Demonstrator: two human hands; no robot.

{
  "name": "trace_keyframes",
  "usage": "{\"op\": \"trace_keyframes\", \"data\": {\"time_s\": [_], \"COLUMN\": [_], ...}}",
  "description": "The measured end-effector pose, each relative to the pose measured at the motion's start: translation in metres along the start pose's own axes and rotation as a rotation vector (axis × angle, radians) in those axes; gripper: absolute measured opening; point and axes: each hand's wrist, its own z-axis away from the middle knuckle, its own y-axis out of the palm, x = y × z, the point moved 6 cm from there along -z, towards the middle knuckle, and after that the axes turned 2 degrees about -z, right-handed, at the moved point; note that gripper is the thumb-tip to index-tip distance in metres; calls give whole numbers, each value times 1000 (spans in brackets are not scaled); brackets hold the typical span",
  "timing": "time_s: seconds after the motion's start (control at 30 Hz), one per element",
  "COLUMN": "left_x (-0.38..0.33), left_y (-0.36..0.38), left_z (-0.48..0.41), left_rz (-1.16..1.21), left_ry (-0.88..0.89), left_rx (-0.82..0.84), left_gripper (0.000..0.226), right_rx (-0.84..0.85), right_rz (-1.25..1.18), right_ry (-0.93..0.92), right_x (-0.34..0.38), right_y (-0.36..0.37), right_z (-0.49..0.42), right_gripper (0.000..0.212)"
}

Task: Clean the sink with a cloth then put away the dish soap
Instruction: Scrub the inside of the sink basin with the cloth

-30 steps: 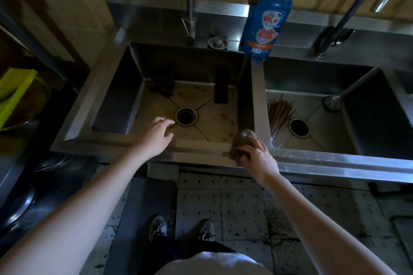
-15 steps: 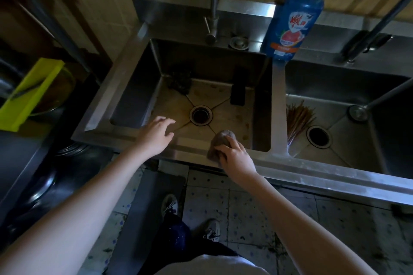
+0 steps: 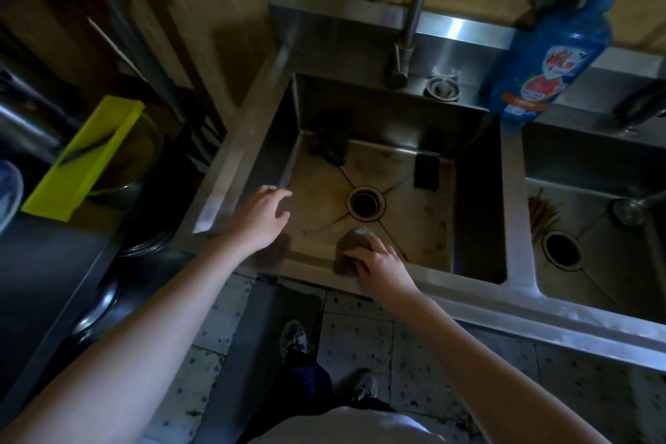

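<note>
The fingers [image 3: 356,253] of your right hand [image 3: 382,268] curled over the brown cloth [image 3: 355,240] at the sink [image 3: 230,169]'s front edge, your left hand [image 3: 261,220] hovered loosely spread near its left rim, and the blue dish soap [image 3: 544,61] stood on the back ledge.

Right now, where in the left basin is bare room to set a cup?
Bare floor lies right of the drain, between the sponge and the front wall. Crowded: scrubber in the back-left corner, right hand holding the cloth at the front rim.
</note>
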Motion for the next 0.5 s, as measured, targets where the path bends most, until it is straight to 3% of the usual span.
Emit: {"op": "trace_keyframes", "data": {"time_s": [0.33,0.5], "left_x": [74,96], "left_y": [-48,-54], "left_z": [-39,-49], "left_rz": [32,26], "left_ry": [21,2], "left_rx": [-42,-25], "left_gripper": [37,38], "right_rx": [63,-82], "right_rz": [-109,-354], "right_ry": [-85,-18], "right_x": [92,101], "right_y": [29,18], "right_z": [-59,-81], "right_gripper": [37,35]}}
